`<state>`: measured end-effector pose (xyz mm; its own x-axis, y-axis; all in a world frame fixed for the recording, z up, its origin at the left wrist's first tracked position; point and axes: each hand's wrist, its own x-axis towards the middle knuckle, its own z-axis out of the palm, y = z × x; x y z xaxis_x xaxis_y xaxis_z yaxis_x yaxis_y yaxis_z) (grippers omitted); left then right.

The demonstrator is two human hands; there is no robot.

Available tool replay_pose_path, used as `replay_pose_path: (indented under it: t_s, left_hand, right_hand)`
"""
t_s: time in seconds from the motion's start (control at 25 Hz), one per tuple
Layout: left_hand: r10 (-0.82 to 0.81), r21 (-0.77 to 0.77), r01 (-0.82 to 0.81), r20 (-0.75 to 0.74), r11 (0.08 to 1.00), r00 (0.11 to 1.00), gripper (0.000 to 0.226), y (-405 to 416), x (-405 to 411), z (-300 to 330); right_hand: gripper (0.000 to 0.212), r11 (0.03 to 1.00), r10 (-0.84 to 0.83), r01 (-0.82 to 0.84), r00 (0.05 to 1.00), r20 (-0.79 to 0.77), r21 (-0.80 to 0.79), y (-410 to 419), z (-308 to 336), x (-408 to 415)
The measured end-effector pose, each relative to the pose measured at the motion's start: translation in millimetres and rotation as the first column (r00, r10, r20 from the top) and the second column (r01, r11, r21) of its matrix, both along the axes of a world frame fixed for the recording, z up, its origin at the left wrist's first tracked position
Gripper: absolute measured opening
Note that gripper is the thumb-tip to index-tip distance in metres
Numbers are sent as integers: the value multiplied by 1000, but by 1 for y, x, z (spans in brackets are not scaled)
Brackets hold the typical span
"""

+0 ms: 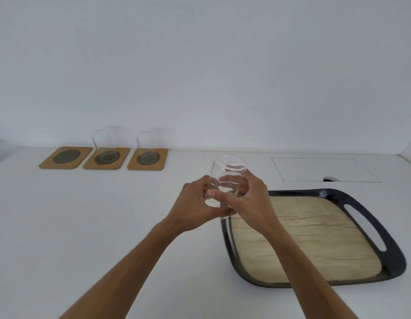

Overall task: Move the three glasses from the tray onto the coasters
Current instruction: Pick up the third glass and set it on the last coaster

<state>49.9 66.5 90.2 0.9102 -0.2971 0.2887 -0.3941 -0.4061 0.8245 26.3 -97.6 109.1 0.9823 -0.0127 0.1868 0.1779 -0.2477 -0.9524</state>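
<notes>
A clear glass (228,168) is held in the air above the white table, just left of the tray's far left corner. My left hand (195,207) and my right hand (248,199) both wrap around its lower part. Three cork coasters lie in a row at the back left. The left coaster (65,157) is bare. A glass (102,143) stands on the middle coaster (106,158), and another glass (145,145) stands on the right coaster (147,159). The black tray (383,229) with a pale wood-look floor holds nothing.
A white wall rises right behind the coasters. A flush rectangular panel (324,169) with a small dark notch is set in the table behind the tray. The table's left edge shows at the far left.
</notes>
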Motion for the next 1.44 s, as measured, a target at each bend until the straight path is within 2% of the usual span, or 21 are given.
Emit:
replay_pose_path:
  t_s: [0.2,0.28,0.48,0.64,0.8,0.92,1.08,1.28,1.44]
  left_hand:
    - [62,19,-62,-7,998,998,61,94,8,-10]
    - [91,45,-90,-35,995,995,69,131,6,-16]
    - [213,218,-179,-143,959,966,98,230,7,-51]
    - [369,432,-264,-178,862,912,91,316,8,-98]
    - [434,605,-321,-45,729,900,94,382,17,-129]
    - [451,675,-352,32,648,892,97,419,27,-142]
    - [499,747,-340,12,571,866,91,449,38,-157]
    - [530,759,-351,9,548,848,85,471,68,-160]
    - [554,759,-357,-6,545,833,86,486,96,-159]
  right_hand:
    - [70,996,83,-84,996,-24,-22,90,-11,11]
    - [69,995,89,-90,996,-16,-44,129,-16,15]
    - [79,987,125,-126,992,-16,-98,208,-23,36]
    - [80,979,173,-177,984,-47,-102,247,-27,62]
    - [77,971,202,-208,978,-59,-120,283,-34,92]
    - [68,966,214,-222,974,-72,-130,313,-39,118]
    - [73,952,255,-262,965,-67,-157,353,-44,159]
    - [70,933,302,-310,951,-70,-186,403,-51,215]
    - [68,944,290,-300,953,-89,-134,448,-67,253]
